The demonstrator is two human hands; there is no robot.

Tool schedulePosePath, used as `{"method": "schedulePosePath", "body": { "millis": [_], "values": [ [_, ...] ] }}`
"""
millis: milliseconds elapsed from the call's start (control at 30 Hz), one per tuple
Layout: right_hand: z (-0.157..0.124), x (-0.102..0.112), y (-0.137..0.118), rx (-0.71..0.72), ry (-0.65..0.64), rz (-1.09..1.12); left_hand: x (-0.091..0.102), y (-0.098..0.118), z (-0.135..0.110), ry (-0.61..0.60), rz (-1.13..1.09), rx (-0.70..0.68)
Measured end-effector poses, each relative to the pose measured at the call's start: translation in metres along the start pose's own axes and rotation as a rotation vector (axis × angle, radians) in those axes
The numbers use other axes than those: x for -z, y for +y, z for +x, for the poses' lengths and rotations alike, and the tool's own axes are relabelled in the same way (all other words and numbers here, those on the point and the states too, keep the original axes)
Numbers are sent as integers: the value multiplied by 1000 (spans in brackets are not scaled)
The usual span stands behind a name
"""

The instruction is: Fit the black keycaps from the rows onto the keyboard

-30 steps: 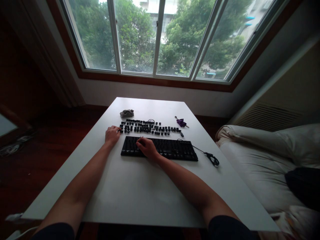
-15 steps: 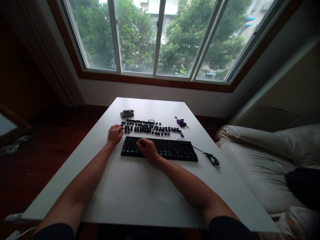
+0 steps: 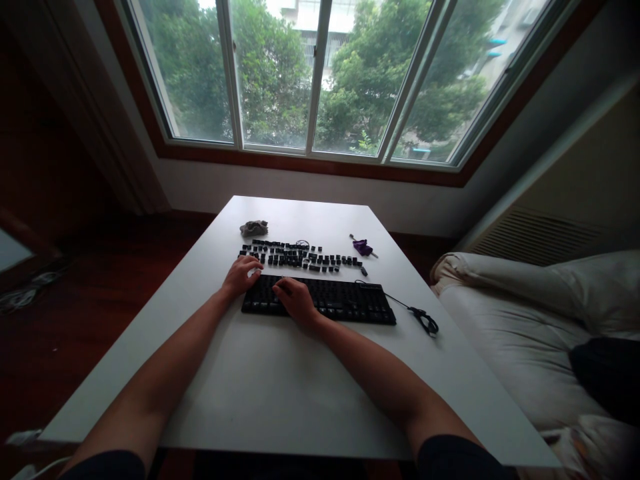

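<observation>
A black keyboard (image 3: 350,300) lies on the white table, its key rows partly hidden by my right hand (image 3: 296,298). That hand rests over the keyboard's left half, thumb and fingertips pressed together; whatever they hold is too small to make out. Just beyond the keyboard's upper left corner, my left hand (image 3: 243,273) reaches over the left end of several rows of loose black keycaps (image 3: 287,257). Its fingers are stretched out, with the thumb a little apart, and no object shows between them.
A crumpled grey cloth (image 3: 254,228) sits behind the keycaps. To their right lies a purple cloth (image 3: 363,247) with a thin stick-like tool. The keyboard's coiled cable (image 3: 424,321) is on the right. A light-coloured sofa (image 3: 515,320) stands beside the white table (image 3: 280,393).
My left hand has moved right, from beside the left end of the keycaps to over them, close to the keyboard's corner. My right hand has stayed in place, pinched over the keyboard.
</observation>
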State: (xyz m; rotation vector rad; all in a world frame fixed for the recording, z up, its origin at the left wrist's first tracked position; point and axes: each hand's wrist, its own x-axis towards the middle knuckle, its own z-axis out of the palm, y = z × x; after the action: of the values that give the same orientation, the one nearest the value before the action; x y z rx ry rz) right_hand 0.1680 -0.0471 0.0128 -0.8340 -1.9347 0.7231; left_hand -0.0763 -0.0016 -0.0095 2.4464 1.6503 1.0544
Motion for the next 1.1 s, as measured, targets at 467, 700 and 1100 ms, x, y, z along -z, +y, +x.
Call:
{"method": "schedulePosePath", "body": {
  "millis": [467,700,1100],
  "values": [
    [1,-1,3,-55,3,26,-5,-7,1,-62,18,12],
    [1,-1,5,-53,2,56,-5,-7,1,-77,25,31],
    [1,-1,4,-102,-18,85,-6,-8,1,-97,32,43]
  ]
}}
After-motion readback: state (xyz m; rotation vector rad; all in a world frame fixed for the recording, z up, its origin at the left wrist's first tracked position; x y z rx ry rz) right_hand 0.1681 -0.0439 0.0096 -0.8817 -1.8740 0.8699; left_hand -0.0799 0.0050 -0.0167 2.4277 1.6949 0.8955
